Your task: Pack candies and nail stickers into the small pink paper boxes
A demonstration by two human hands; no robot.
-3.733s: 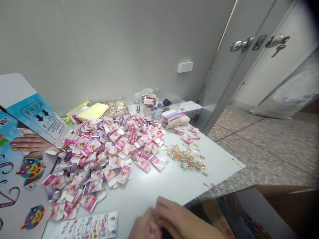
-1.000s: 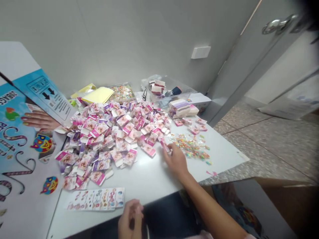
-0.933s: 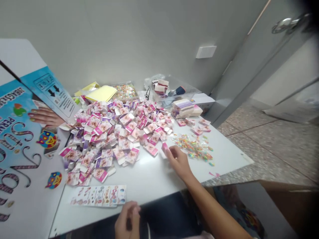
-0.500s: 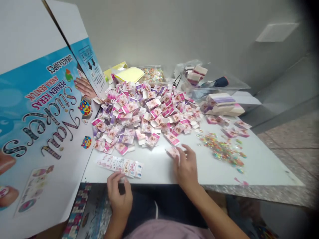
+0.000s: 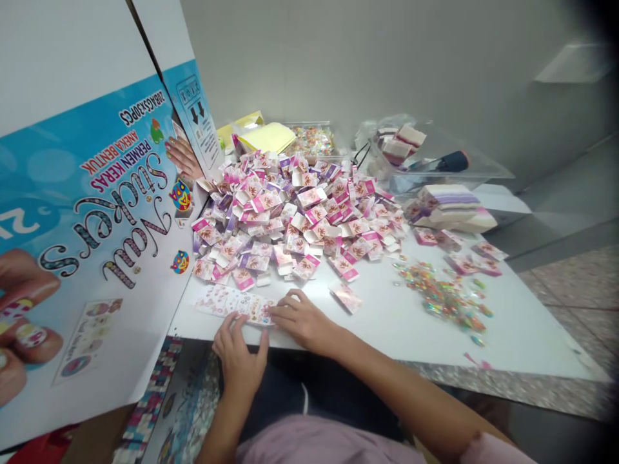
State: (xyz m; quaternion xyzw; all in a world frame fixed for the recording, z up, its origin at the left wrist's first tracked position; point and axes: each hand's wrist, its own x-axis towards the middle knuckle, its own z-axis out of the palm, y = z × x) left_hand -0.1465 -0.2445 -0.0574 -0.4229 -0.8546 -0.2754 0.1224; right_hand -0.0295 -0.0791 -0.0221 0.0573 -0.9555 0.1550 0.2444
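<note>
Glossy printed cardboard box (image 5: pixel 87 212), smooth white table (image 5: pixel 416 322), paper sticker sheet (image 5: pixel 232 303) (slightly shiny), clear plastic tub (image 5: pixel 464 171)
</note>
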